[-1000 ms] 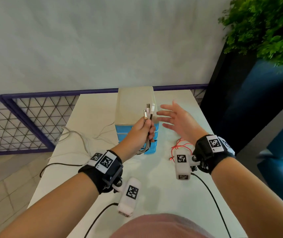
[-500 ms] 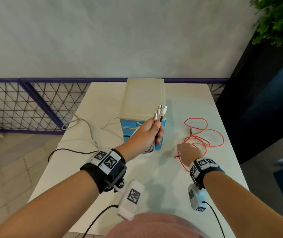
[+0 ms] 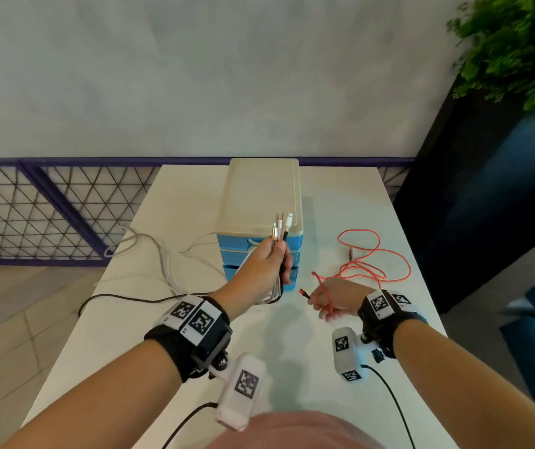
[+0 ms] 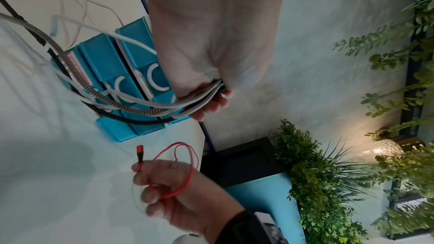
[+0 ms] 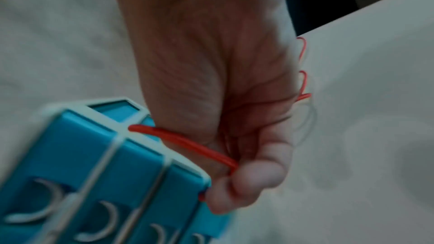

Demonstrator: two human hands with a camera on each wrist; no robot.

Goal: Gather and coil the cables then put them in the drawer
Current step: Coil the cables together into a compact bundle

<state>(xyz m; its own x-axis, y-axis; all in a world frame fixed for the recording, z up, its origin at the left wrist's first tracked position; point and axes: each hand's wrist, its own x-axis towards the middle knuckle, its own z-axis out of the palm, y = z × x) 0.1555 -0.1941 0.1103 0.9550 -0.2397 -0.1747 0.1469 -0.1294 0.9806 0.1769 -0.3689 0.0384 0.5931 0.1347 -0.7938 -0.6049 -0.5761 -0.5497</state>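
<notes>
Head view: left hand (image 3: 264, 270) grips cable ends (image 3: 280, 226); right hand (image 3: 335, 298) pinches red cable (image 3: 373, 270).

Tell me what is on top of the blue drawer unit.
Nothing rests on the drawer unit; its cream top looks bare. The left hand holds cable ends in front of it, covering a small patch near the front edge.

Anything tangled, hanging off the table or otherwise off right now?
A black cable droops over the white table's left edge, and pale grey cables sprawl loosely beside the blue drawer unit. Nothing looks damaged.
</notes>
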